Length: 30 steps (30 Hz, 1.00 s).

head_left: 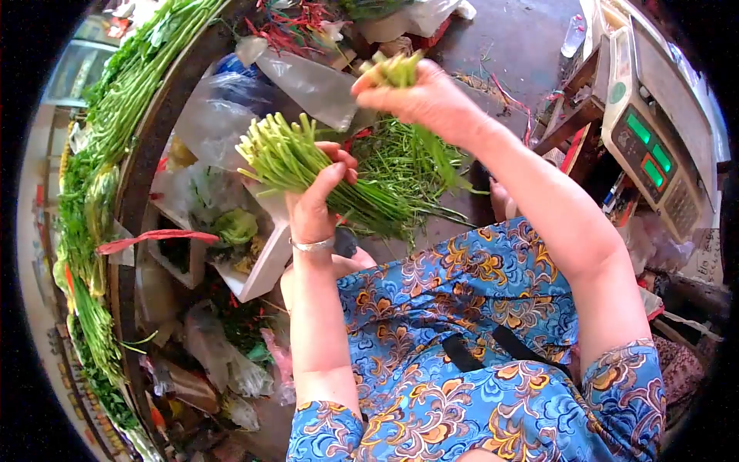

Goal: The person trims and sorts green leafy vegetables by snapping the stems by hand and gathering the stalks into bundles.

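Note:
My left hand (319, 196), with a bracelet at the wrist, is closed around a thick bundle of green stems (289, 158). The pale cut ends point up and left, and the darker ends trail to the right. Higher up and to the right, my right hand (419, 96) grips a smaller bunch of stems (396, 71), whose cut ends stick out above the fingers. Its leafy part hangs below the hand. Under both hands lies a loose heap of thin green stems (392, 158).
Long greens (146, 92) lie along a curved shelf at left. Plastic bags (215, 115) and a white foam box (265, 262) sit beside my left arm. At right stands a scale (654, 138) with a lit green display. Red ties (296, 31) are piled at top.

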Tool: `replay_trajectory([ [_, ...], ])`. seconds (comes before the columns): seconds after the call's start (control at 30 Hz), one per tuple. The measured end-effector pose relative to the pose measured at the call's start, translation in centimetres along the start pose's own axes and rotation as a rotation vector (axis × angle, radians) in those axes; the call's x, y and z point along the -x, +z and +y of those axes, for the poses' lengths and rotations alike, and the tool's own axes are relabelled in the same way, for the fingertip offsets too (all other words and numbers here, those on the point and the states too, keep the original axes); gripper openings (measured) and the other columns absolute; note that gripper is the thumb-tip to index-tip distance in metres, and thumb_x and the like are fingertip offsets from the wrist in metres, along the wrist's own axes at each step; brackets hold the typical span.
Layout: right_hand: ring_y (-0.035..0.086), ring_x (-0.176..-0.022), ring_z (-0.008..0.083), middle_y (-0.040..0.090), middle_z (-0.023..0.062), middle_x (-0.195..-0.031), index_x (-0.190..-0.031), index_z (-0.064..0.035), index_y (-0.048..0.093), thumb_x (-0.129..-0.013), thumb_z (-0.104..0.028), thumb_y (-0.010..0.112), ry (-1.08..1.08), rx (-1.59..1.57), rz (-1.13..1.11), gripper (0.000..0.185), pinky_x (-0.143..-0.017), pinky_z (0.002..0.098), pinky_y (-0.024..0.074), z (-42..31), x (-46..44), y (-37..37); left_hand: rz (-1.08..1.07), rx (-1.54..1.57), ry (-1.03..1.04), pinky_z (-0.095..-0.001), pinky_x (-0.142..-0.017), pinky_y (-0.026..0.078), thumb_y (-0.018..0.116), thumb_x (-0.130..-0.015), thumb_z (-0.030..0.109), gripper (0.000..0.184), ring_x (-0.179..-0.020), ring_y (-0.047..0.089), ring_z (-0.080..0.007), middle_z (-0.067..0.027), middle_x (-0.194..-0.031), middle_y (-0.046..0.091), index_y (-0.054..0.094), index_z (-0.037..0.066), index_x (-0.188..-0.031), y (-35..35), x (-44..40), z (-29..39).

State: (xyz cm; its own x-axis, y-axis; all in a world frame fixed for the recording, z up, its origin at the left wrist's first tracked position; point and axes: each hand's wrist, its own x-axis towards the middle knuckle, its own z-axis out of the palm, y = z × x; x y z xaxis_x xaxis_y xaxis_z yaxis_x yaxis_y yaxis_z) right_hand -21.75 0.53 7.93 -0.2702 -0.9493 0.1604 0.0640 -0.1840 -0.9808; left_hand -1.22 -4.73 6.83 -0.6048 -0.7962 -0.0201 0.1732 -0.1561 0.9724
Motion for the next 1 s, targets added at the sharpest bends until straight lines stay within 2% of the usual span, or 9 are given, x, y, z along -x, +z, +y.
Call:
replay_trajectory([
  [0.07, 0.055, -0.073, 0.0037, 0.064, -0.0032, -0.085, -0.1, -0.0053, 0.068, -0.08, -0.018, 0.071, 0.035, -0.059, -0.114, 0.024, -0.064, 0.0223, 0.045, 0.6, 0.2, 1.4, -0.043, -0.015, -0.014, -0.0308, -0.071, 0.047, 0.06, -0.076, 0.006, 0.031, -0.074, 0.057, -0.0192, -0.0108, -0.086, 0.061, 0.055, -0.002, -0.105, 0.3, -0.1, -0.2],
  [0.23, 0.053, -0.063, 0.0045, 0.061, -0.0023, -0.071, -0.087, -0.0024, 0.066, -0.085, -0.017, 0.068, 0.036, -0.151, -0.249, 0.015, -0.054, 0.0218, 0.0423, 1.7, 0.3, 2.8, -0.199, 0.019, -0.013, -0.0291, -0.068, 0.047, 0.06, -0.076, 0.006, 0.03, -0.073, 0.058, -0.0182, -0.0118, -0.088, 0.064, 0.057, -0.002, -0.105, 0.4, -0.5, -1.1],
  [0.3, 0.05, -0.059, 0.0039, 0.058, -0.0031, -0.069, -0.085, -0.0043, 0.065, -0.085, -0.018, 0.067, -0.008, -0.145, -0.05, 0.014, -0.05, 0.0198, 0.038, 1.9, 0.0, 2.6, 0.005, 0.065, -0.065, -0.0294, -0.069, 0.048, 0.059, -0.078, 0.005, 0.027, -0.073, 0.058, -0.0178, -0.0118, -0.088, 0.064, 0.058, -0.001, -0.104, 0.9, 0.0, -0.8],
  [0.33, 0.044, -0.055, 0.0024, 0.055, -0.0049, -0.068, -0.086, -0.007, 0.065, -0.085, -0.021, 0.067, 0.126, -0.188, -0.013, 0.014, -0.048, 0.0178, 0.0332, 0.9, 0.3, 1.8, 0.045, 0.066, -0.081, -0.0294, -0.07, 0.048, 0.059, -0.078, 0.005, 0.026, -0.073, 0.058, -0.0179, -0.0117, -0.088, 0.064, 0.058, -0.001, -0.103, 0.7, -0.1, -0.7],
  [0.37, 0.04, -0.054, 0.0013, 0.053, -0.006, -0.069, -0.088, -0.0083, 0.065, -0.085, -0.022, 0.068, 0.019, -0.217, -0.036, 0.014, -0.047, 0.018, 0.0313, 1.3, -0.2, 1.0, 0.088, 0.07, -0.097, -0.0294, -0.07, 0.048, 0.059, -0.078, 0.006, 0.025, -0.073, 0.058, -0.0179, -0.0115, -0.088, 0.064, 0.058, -0.001, -0.103, 0.4, -0.2, -0.5],
  [0.57, 0.042, -0.055, 0.0009, 0.057, -0.0075, -0.069, -0.091, -0.0072, 0.066, -0.084, -0.023, 0.069, 0.088, -0.064, -0.156, 0.018, -0.048, 0.0185, 0.0315, 1.0, 0.6, 1.4, -0.114, 0.064, -0.093, -0.0301, -0.066, 0.048, 0.062, -0.076, 0.005, 0.028, -0.07, 0.057, -0.0184, -0.0137, -0.084, 0.063, 0.057, -0.003, -0.102, -0.2, -0.2, -0.9],
  [0.63, 0.046, -0.056, 0.0025, 0.059, -0.0042, -0.07, -0.086, -0.0076, 0.063, -0.085, -0.025, 0.068, 0.155, -0.19, -0.221, 0.018, -0.049, 0.02, 0.034, 1.3, 1.1, 2.2, -0.239, -0.007, -0.096, -0.0297, -0.066, 0.048, 0.062, -0.075, 0.003, 0.028, -0.07, 0.058, -0.0186, -0.0136, -0.084, 0.063, 0.057, -0.003, -0.102, 0.3, -0.1, -0.7],
  [0.8, 0.044, -0.054, 0.0046, 0.054, -0.0037, -0.068, -0.084, -0.0082, 0.063, -0.084, -0.019, 0.067, 0.134, -0.311, -0.014, 0.011, -0.046, 0.0202, 0.035, 1.4, 0.3, 1.7, -0.012, 0.05, -0.097, -0.0303, -0.065, 0.05, 0.063, -0.077, 0.005, 0.028, -0.071, 0.06, -0.018, -0.0117, -0.086, 0.065, 0.058, -0.002, -0.103, 0.4, -0.3, -0.9],
  [1.0, 0.047, -0.056, 0.0069, 0.053, 0.0028, -0.072, -0.09, 0.0019, 0.06, -0.089, -0.014, 0.06, -0.009, -0.65, 0.194, 0.016, -0.048, 0.0196, 0.0382, 0.9, -1.5, -6.0, 0.174, 0.013, -0.094, -0.0305, -0.061, 0.052, 0.064, -0.078, 0.004, 0.021, -0.068, 0.061, -0.0183, -0.0132, -0.087, 0.065, 0.059, 0.001, -0.099, -2.2, -0.5, -1.1],
])
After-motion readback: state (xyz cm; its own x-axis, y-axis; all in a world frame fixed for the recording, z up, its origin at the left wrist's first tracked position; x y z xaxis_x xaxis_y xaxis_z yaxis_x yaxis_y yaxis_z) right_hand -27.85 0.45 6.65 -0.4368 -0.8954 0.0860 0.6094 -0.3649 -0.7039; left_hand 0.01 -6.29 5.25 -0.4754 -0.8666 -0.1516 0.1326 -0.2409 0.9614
